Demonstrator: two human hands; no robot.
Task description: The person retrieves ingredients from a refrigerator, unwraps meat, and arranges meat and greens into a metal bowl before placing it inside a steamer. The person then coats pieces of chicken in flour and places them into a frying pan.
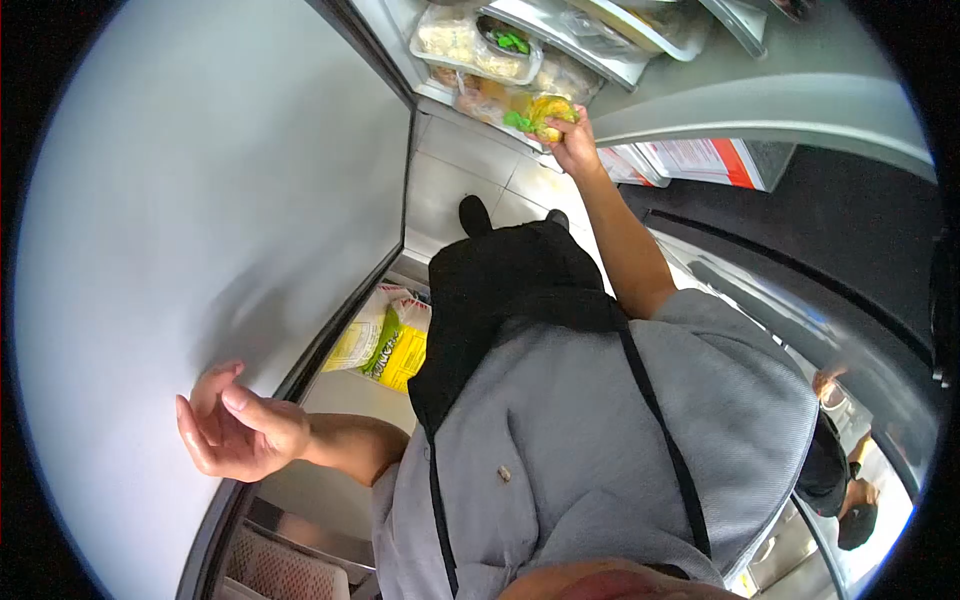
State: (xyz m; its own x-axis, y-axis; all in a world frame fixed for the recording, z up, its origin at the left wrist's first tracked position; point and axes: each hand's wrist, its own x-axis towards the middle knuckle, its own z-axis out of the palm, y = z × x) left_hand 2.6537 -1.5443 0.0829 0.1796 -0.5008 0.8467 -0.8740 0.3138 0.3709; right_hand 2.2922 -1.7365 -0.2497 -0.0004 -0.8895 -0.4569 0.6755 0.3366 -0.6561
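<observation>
Head view, starting at the left: a broad white door panel [230, 150] edged by a black seal [408, 180]. At the near left, the left hand [245, 425] is in front of that panel, palm turned up; its grip is loose, with fingers half curled and the thumb apart from them. Whether any part of it touches the panel, I cannot tell. Nearer, beyond the seal, is a pale mesh basket [285, 565], and farther off, left of the person's black apron [515, 270], a yellow-and-green bag [405, 350]. A dark shoe [475, 215] stands on pale floor tiles [455, 165].

At the far middle, a clear-wrapped pack [450, 40] of whitish food lies beside a dark bowl [505, 35] with green leaves. Just to the right and nearer, the right hand [577, 150] has its grip pressed together on a yellow wrapped bundle [550, 112], at the edge of the lower stored food. Farther right are pale trays [680, 35], and nearer, a red-edged white box [700, 160]. At the near right, a person in a dark cap [857, 526] shows, perhaps reflected.
</observation>
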